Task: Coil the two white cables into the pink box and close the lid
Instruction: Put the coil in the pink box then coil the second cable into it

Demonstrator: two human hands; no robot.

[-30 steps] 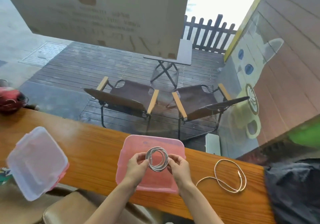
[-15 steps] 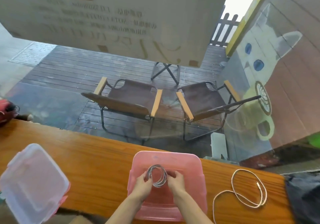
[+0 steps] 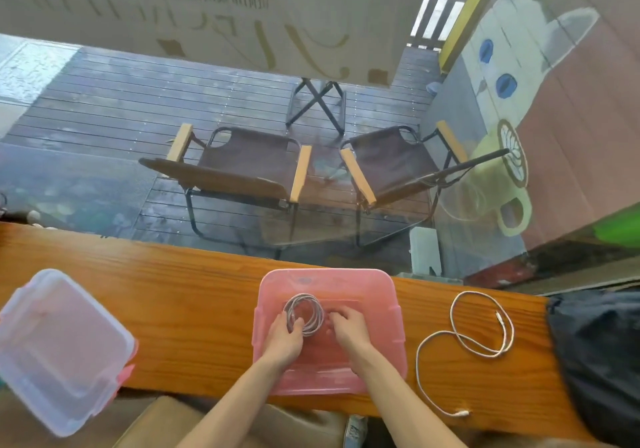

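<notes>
The pink box [image 3: 377,285] stands open on the wooden counter in front of me. A coiled white cable [image 3: 306,311] lies inside it, towards the left. My left hand [image 3: 286,338] rests on the coil's near edge with fingers curled over it. My right hand [image 3: 348,326] is inside the box just right of the coil, fingers bent, holding nothing I can see. The second white cable [image 3: 483,340] lies loose on the counter to the right of the box. The translucent lid [image 3: 59,347] with pink clips sits at the far left, overhanging the counter's near edge.
A wooden counter [image 3: 194,309] runs along a glass window. A dark bag [image 3: 602,350] sits at its right end. Beyond the glass are two folding chairs [image 3: 242,167] on a deck. A padded seat [image 3: 162,423] is below the counter's near edge.
Both hands lowered the coiled cable from above the box down onto its bottom. My right hand has come off the coil. The view tilted down and closer.
</notes>
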